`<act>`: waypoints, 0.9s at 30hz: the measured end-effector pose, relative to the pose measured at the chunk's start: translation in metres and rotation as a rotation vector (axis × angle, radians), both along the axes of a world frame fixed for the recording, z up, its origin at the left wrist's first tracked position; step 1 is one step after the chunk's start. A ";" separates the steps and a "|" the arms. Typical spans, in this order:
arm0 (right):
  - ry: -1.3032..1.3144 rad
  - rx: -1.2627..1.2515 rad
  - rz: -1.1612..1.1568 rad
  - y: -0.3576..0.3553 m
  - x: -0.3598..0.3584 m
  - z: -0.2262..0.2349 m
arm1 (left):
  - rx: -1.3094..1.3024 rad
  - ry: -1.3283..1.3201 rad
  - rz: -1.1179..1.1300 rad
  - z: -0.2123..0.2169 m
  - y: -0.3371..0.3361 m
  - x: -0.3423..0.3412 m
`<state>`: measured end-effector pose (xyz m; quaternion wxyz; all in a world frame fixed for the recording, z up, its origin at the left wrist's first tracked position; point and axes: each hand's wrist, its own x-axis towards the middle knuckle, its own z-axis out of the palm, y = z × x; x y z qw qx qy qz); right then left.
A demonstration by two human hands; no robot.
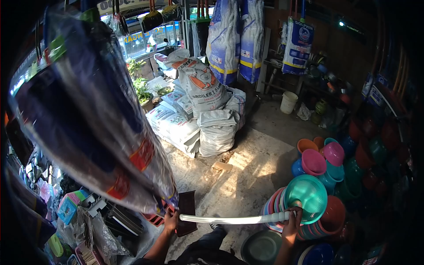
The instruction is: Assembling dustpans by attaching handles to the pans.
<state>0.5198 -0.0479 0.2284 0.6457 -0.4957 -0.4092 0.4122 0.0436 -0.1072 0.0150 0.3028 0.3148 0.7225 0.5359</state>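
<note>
A white ribbed hose (234, 219) stretches nearly level across the space in front of my body, bowing slightly downward. My right hand (291, 221) is wrapped round its right end, beside the stacked basins. At the other end, my left hand (171, 220) closes on the hose tip, right below long plastic-wrapped goods (106, 115) that hang at the left. Whether my left fingers also touch that wrapping, I cannot tell. Just behind my right hand, a translucent green basin (311, 194) tops a stack of coloured basins (274, 205).
Filled sacks (207, 88) are piled on the concrete floor (260, 152) ahead. Packaged mops (224, 42) hang above. More basins (314, 161) crowd the right side. A dark red plastic crate (187, 207) stands by my left hand; wrapped wares (119, 221) fill the lower left.
</note>
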 end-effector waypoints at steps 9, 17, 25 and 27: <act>0.066 0.085 0.324 0.191 -0.105 0.043 | 0.202 -0.289 0.121 -0.018 0.099 -0.041; -0.204 0.419 0.959 0.353 -0.249 0.117 | 0.189 -0.299 0.517 0.013 0.149 -0.054; -0.140 0.773 1.818 0.370 -0.510 0.137 | 0.035 0.020 0.761 0.038 0.130 -0.037; -0.181 0.910 1.931 0.375 -0.559 0.129 | -0.064 0.215 0.813 0.166 0.167 -0.031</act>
